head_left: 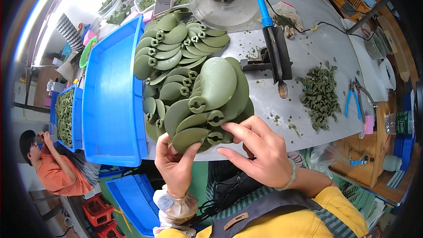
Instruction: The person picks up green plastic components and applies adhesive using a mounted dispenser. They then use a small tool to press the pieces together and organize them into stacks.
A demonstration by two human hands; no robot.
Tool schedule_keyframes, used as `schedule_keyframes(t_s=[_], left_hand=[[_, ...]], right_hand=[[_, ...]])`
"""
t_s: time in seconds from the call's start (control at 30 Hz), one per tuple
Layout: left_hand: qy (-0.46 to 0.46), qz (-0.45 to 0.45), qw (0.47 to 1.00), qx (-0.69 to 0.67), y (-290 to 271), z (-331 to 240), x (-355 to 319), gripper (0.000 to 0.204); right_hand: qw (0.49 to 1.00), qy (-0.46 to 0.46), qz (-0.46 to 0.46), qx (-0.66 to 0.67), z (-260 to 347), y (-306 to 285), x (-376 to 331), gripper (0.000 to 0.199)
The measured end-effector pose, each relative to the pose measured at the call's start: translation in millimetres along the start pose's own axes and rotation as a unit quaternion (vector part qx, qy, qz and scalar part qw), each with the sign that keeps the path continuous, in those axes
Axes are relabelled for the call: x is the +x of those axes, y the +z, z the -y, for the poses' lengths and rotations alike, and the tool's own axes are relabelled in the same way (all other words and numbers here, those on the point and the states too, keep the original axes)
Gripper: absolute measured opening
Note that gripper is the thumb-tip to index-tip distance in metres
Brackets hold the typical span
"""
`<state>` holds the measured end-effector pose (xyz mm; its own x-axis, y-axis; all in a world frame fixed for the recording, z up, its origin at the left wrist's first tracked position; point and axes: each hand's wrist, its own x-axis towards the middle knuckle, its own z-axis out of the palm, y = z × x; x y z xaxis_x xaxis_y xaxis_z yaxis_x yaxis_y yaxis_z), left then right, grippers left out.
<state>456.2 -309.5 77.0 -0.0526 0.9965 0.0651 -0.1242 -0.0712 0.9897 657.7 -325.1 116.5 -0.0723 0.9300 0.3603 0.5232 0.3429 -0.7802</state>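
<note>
A stack of dull green propellers [217,79], with rounded blades and slotted round hubs, leans toward me at the table's front edge. At its lower left, my left hand [175,165] pinches the blade of a green propeller [190,138] between thumb and fingers. The index finger of my right hand [264,154] reaches to the hubs' right side, at or touching them; its thumb is apart from it and nothing shows between them. More green propellers [169,48] lie in overlapping rows behind.
An empty-looking blue tray [115,101] stands left. Right of the stack, a blue-handled tool [263,6] rests by a black stand [284,57]. Farther right are green scraps [320,97] and blue-handled pliers [351,99]. A metal funnel [202,0] sits behind; a person [55,167] sits at left.
</note>
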Motion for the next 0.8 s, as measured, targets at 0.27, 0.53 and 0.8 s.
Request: schedule_keyframes(t_s=[0.27,0.53,0.8], left_hand=[[-0.034,-0.014,0.999,0.034,5.7,0.3,-8.8,0.044],[-0.019,-0.026,0.996,0.081,7.4,-1.0,-15.2,0.041],[-0.048,-0.029,0.997,0.052,-2.1,1.6,-16.7,0.041]], right_hand=[[0.997,-0.027,-0.067,-0.041,-13.2,26.7,-3.0,0.038],[0.989,-0.087,-0.062,-0.100,-20.0,29.9,-1.4,0.037],[0.977,-0.172,-0.037,-0.125,-18.5,22.0,-6.6,0.025]])
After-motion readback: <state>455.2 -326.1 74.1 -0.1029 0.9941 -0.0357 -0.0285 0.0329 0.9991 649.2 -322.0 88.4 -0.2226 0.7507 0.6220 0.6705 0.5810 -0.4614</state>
